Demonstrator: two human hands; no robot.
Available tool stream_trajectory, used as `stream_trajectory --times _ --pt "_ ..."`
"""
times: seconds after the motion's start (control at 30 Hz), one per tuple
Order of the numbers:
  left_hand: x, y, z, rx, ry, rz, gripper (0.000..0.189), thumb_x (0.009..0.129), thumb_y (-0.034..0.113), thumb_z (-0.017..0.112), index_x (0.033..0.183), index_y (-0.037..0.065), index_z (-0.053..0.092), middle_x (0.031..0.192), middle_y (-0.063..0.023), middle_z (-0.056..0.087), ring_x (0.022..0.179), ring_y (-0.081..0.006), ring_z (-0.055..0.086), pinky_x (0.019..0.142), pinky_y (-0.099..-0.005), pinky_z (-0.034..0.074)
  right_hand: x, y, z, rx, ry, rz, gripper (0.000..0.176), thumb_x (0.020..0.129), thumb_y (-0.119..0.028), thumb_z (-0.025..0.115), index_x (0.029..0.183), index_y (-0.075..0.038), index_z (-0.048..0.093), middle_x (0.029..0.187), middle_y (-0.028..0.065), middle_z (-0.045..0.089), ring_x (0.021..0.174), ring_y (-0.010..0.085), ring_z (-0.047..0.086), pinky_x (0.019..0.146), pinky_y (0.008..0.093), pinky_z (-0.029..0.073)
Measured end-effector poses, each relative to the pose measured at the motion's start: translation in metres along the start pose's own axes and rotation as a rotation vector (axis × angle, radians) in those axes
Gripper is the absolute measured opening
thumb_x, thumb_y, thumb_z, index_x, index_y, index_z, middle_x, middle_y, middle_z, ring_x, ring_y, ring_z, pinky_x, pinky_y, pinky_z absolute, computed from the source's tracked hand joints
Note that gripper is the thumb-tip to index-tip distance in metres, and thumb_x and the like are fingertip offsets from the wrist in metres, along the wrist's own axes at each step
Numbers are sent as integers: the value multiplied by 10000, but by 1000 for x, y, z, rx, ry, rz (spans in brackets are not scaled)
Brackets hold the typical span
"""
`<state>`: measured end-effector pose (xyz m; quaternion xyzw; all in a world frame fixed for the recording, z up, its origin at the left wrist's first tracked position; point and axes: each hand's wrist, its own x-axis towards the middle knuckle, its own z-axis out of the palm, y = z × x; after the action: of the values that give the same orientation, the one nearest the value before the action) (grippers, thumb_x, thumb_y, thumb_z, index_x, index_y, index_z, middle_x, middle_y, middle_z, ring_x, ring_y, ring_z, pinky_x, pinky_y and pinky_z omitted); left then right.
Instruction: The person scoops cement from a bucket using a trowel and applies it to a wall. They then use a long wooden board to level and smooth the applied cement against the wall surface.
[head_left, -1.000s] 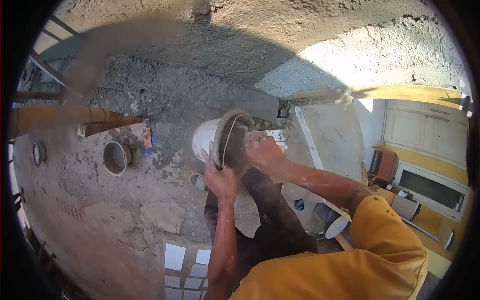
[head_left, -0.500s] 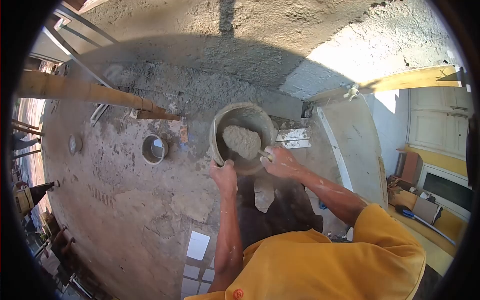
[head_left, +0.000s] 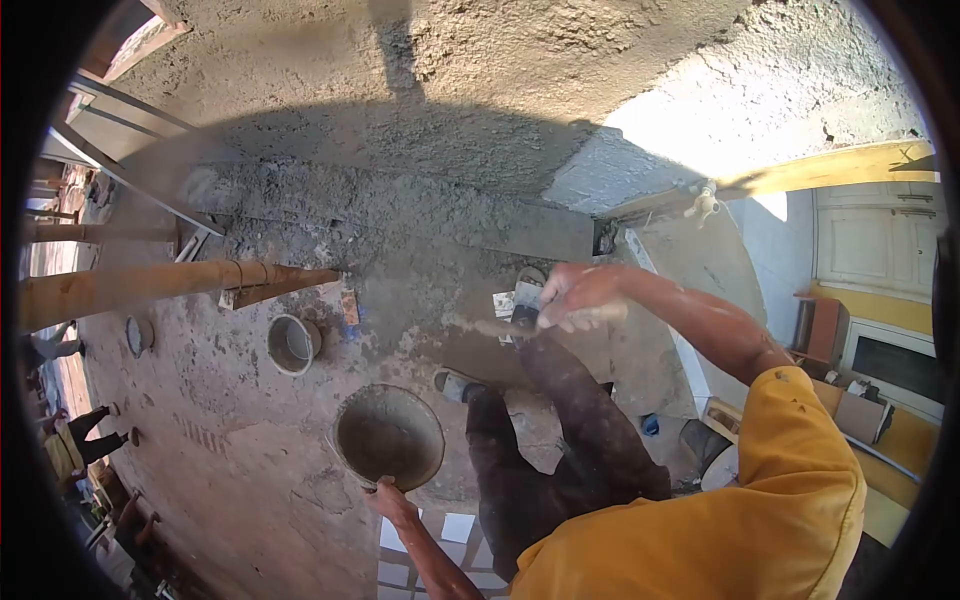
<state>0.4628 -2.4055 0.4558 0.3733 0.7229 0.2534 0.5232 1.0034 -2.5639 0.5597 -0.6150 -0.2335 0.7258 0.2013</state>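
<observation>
My left hand (head_left: 389,494) grips the near rim of a round bucket (head_left: 438,447), held off to the left of my legs. Grey, wet-looking residue coats the bucket's inside, and its bottom lies in shade. Out in front of my right leg, my right hand (head_left: 582,300) is closed around the handle of a trowel (head_left: 488,327). The hand is smeared by motion, and the thin blade points left, seen nearly edge-on. Ahead of both hands rises a rough, freshly mortared wall (head_left: 470,150).
A smaller bucket (head_left: 294,346) stands on the floor at left, near a wooden pole (head_left: 150,288). White tiles (head_left: 457,528) lie by the left forearm. A tap (head_left: 705,198) juts out at right, near a leaning panel (head_left: 700,270). Other people (head_left: 75,440) are at far left.
The bucket has moved left and nearer my body with my left hand. My right hand has lifted the trowel out of it, up and right; the mortar heap on the blade no longer shows.
</observation>
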Motion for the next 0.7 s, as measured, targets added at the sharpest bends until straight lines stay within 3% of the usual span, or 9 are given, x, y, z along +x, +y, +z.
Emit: stream_trajectory --times 0.03,0.1,0.17,0.3,0.37,0.4,0.5,0.67,0.7 --pt "4 -9 -12 38 20 10 521 699 -68 598 1218 -57 639 1169 -108 673 1005 -257 651 945 -366 524 19 30 -49 4 135 31 302 1001 -279 705 1029 16 760 788 82 707 607 157 656 528 337 541" --pt "-1 -17 -45 97 58 25 578 686 -69 592 1262 -35 641 1180 -94 672 1028 -255 655 945 -375 534 -10 11 -115 -97 756 11 317 1031 -271 670 1062 37 741 759 78 671 593 137 609 491 311 502" --pt "-13 -16 -50 84 55 43 557 684 -73 591 1237 -37 649 1150 -87 677 1013 -248 653 926 -367 528 -78 -33 -128 -110 987 -86 417 1010 -359 680 1075 48 744 798 107 685 643 156 639 563 340 522" --pt "-38 -1 -24 55 -29 98 542 676 -82 597 1213 -50 663 1128 -82 685 980 -237 650 914 -365 517 -178 -109 -35 -656 924 -268 443 919 -385 685 946 55 733 814 220 711 688 344 686 689 482 561" --pt "-40 -4 -8 45 -68 87 511 703 -89 602 1208 -74 679 1143 -91 697 967 -230 658 892 -351 522 -158 -94 7 -860 675 -54 540 942 -417 651 1151 73 742 939 282 751 965 445 744 906 532 576" --pt "-62 17 14 52 -75 44 468 729 -96 597 1187 -86 690 1133 -92 703 943 -220 663 877 -338 525 -144 -93 44 -869 590 -30 462 885 -351 631 1062 59 751 938 307 740 977 487 727 934 574 562" --pt "-80 29 43 88 -248 143 467 769 -73 604 1226 -81 698 1138 -121 748 957 -237 701 888 -354 544 -74 -50 137 -928 464 -285 274 798 -226 662 848 29 751 860 306 734 916 489 740 824 575 580" --pt "-127 78 88 230 -442 344 458 804 -21 621 1248 -69 721 1106 -193 796 1030 -304 766 943 -397 561 34 22 241 -1028 796 -624 141 788 -167 729 807 -33 767 836 224 750 883 380 766 735 503 587" --pt "-131 90 92 242 -471 391 490 801 -20 624 1282 -63 714 1139 -204 794 1055 -319 767 955 -406 562 8 5 250 -1120 724 -574 105 803 -165 728 770 -69 757 777 186 734 850 336 763 713 488 574"
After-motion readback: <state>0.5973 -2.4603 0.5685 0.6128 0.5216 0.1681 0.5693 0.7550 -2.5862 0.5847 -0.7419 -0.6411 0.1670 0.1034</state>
